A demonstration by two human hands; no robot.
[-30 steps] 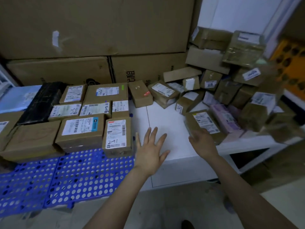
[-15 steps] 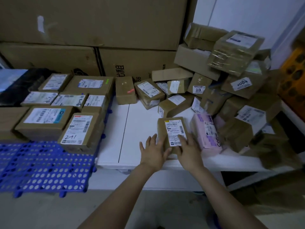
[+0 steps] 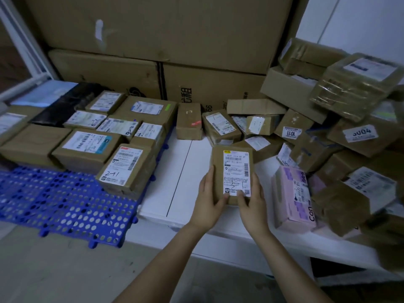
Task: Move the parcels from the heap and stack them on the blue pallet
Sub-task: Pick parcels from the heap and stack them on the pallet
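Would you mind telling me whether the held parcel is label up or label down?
Label up: the parcel shows its white label facing the camera.

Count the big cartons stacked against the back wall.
3: one large carton on top, and two beneath it, the left carton and the right carton. The heap may hide others.

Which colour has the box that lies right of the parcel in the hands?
The box is pale pink; the head view shows it best.
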